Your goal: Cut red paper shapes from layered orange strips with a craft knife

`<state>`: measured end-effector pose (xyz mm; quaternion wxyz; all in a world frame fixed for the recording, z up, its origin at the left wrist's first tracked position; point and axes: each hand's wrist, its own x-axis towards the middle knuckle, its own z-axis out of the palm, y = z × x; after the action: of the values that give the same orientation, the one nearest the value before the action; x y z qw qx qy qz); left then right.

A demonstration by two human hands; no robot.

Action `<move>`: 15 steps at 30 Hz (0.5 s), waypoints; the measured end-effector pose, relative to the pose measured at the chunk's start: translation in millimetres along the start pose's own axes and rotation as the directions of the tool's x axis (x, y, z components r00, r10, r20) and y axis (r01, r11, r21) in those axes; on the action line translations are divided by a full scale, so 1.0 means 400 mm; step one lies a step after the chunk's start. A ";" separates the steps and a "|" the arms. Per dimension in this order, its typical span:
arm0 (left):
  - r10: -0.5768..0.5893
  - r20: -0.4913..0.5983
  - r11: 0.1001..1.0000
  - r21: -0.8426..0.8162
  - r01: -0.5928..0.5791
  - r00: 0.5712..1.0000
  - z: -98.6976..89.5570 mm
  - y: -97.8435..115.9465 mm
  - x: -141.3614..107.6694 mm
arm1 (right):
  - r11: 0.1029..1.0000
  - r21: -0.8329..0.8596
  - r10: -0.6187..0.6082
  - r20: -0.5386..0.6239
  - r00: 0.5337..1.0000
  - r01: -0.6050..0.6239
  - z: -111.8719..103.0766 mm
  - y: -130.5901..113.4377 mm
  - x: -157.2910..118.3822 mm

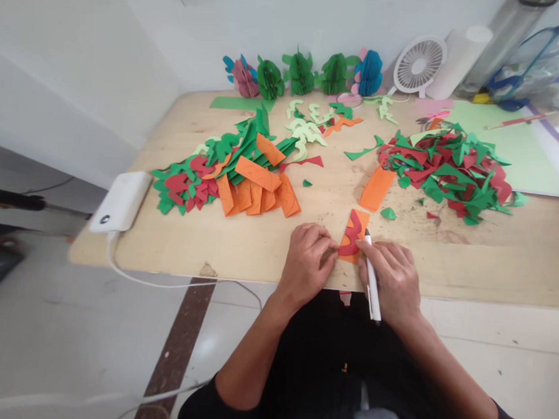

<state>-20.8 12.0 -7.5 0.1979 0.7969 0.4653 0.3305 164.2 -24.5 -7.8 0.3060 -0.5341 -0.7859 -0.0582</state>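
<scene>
Our right hand (394, 279) is closed round a white pen (372, 282), one end at the right edge of an orange card (364, 220). Our left hand (309, 259) curls at the card's left edge; we cannot tell whether it pinches or only presses. A red shape (351, 239) lies on the card between our hands. We seem to be tracing its outline, which calls for holding it steady while the pen follows the curves. Just beyond lies an orange strip (377, 188). The wooden tabletop (240, 251) carries cut pieces (201, 180) left, scraps (450, 168) right, and paper figures (300, 73) and a fan (418, 65) by the pale wall (144, 15); the floor (67, 323) is tiled.
</scene>
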 end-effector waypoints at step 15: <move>0.000 0.001 1.000 -0.005 0.000 1.000 -0.002 0.003 0.003 | 1.000 0.014 -0.002 -0.007 1.000 0.002 0.003 0.003 -0.003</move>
<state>-20.2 12.4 -5.8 0.2001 0.7965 0.4645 0.3314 165.2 -24.4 -9.5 0.3124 -0.5309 -0.7859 -0.0549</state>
